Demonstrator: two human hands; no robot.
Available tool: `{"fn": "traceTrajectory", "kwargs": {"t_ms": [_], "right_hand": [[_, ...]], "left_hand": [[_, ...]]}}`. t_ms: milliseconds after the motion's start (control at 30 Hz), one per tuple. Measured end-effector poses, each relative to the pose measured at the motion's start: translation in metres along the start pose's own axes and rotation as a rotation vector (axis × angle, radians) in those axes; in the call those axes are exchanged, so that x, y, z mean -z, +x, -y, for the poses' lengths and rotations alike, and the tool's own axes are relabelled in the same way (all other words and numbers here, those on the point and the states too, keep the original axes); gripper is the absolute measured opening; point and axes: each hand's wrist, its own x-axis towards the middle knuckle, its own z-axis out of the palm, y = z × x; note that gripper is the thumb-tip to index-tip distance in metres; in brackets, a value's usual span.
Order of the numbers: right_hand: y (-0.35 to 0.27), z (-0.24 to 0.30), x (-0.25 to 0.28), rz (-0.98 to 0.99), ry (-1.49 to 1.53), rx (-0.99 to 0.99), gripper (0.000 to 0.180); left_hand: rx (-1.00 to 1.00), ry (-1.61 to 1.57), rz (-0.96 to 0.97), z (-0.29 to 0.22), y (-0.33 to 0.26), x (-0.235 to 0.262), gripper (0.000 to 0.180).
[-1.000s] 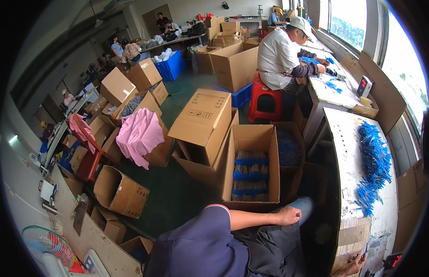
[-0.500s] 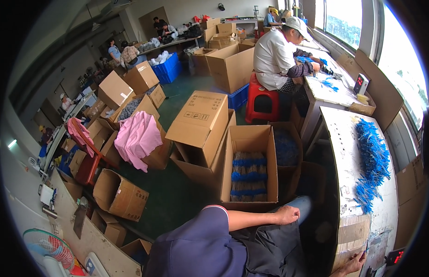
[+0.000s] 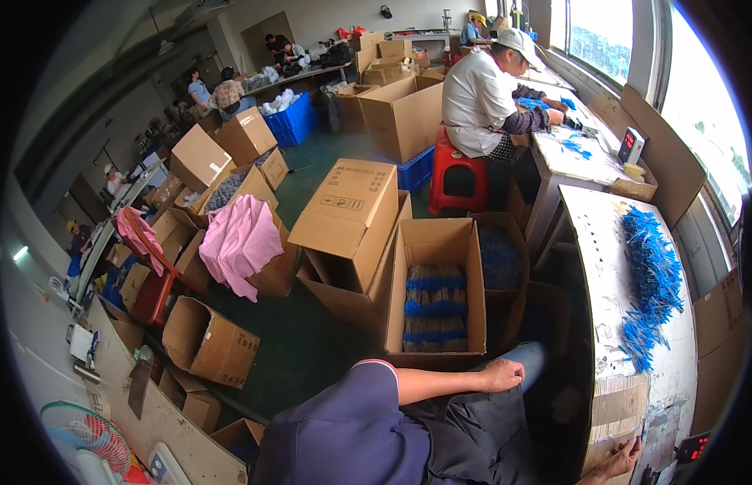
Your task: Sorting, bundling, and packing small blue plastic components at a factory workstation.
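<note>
The person's right hand (image 3: 614,462) sits at the bottom right of the frame, partly cut off by the edge, so I cannot tell if it is gripping or loose. It touches the brown taped end of the long white table (image 3: 610,275). The left hand (image 3: 503,375) is in the lower middle, curled loosely on the knee and holding nothing. It is just below the open cardboard box (image 3: 435,293), which holds rows of thin bundles tied with blue bands — too small to make out well.

A heap of blue ties (image 3: 652,279) lies on the table at the right. The floor is dark green, with many brown boxes about. A closed box (image 3: 349,212) leans just left of the open one, a pink cloth (image 3: 240,242) drapes another, and a seated worker in white (image 3: 481,97) sits on a red stool (image 3: 455,171) — upper middle.
</note>
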Motion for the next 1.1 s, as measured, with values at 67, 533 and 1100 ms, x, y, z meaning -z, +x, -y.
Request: {"fn": "traceTrajectory", "kwargs": {"t_ms": [67, 533, 1100], "right_hand": [[0.001, -0.002, -0.001, -0.009, 0.067, -0.023, 0.026], [-0.002, -0.002, 0.003, -0.056, 0.035, 0.001, 0.023], [0.014, -0.027, 0.004, 0.003, 0.063, 0.059, 0.024]], "left_hand": [[0.003, -0.003, -0.002, 0.000, 0.000, 0.000, 0.021], [0.005, -0.004, 0.000, 0.004, 0.000, -0.003, 0.021], [-0.021, -0.009, 0.012, 0.000, 0.000, -0.001, 0.021]]}}
